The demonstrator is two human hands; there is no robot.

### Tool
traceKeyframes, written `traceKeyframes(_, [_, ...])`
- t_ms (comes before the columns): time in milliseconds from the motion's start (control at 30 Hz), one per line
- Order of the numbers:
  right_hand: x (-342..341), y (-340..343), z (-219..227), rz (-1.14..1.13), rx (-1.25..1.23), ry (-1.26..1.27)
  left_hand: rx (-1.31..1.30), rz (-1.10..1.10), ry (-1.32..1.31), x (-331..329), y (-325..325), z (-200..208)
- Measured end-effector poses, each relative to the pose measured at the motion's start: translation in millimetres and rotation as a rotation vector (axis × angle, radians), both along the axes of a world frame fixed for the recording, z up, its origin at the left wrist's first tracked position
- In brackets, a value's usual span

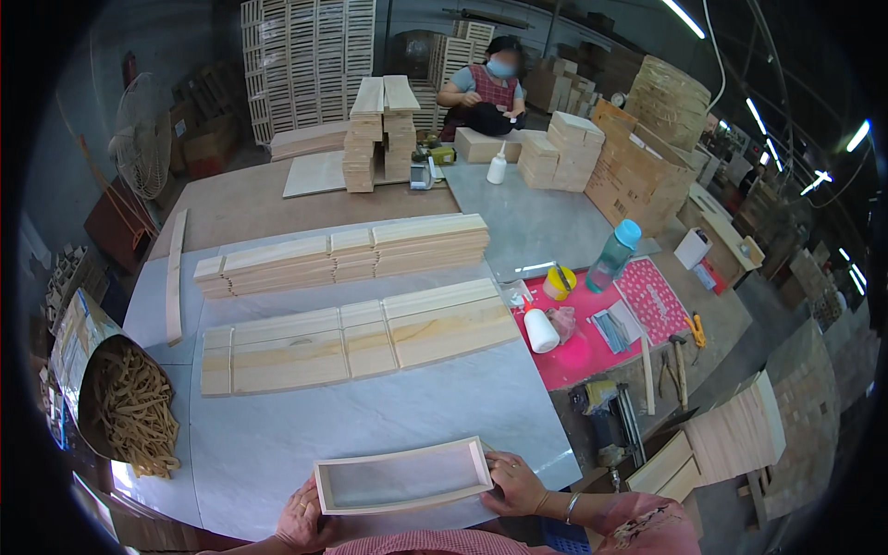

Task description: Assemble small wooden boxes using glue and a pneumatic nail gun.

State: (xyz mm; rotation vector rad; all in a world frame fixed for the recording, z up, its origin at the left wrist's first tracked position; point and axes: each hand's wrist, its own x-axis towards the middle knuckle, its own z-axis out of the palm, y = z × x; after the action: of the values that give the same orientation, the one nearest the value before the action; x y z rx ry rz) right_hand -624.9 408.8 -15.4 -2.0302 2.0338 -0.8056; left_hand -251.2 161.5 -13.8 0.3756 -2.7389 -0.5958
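Observation:
At the front edge of the table I hold a shallow rectangular wooden frame, long side toward me. The pale tabletop shows through its middle. My left hand closes round its left end, and my right hand grips the right end. Fingers on the far sides of both ends are partly hidden. Beyond the frame lies a row of pale grooved wooden boards, side by side. Behind that row is a stack of similar grooved boards.
Left stands a container of tan bands. On the right are a pink mat, a white bottle, a teal bottle, a hammer and a stapler-like tool. Across the table a person sits near stacked wood.

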Motion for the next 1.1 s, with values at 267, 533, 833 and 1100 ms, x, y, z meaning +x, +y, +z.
traceKeyframes(267, [0.4, -5.0, 7.9, -0.016, -0.053, -0.020, 0.024, 0.002, -0.002, -0.8, -1.5, 0.1])
traceKeyframes(533, [0.7, -4.3, 6.8, -0.007, -0.036, -0.016, 0.036, 0.009, -0.016, 0.0, -1.0, 0.4])
traceKeyframes(833, [1.8, -5.0, 9.6, -0.020, -0.049, -0.009, 0.026, 0.009, 0.020, -2.0, -0.6, 0.8])
traceKeyframes(1100, [0.7, -2.6, 4.9, -0.007, -0.035, -0.008, 0.027, 0.015, 0.025, -3.0, 0.0, 2.5])
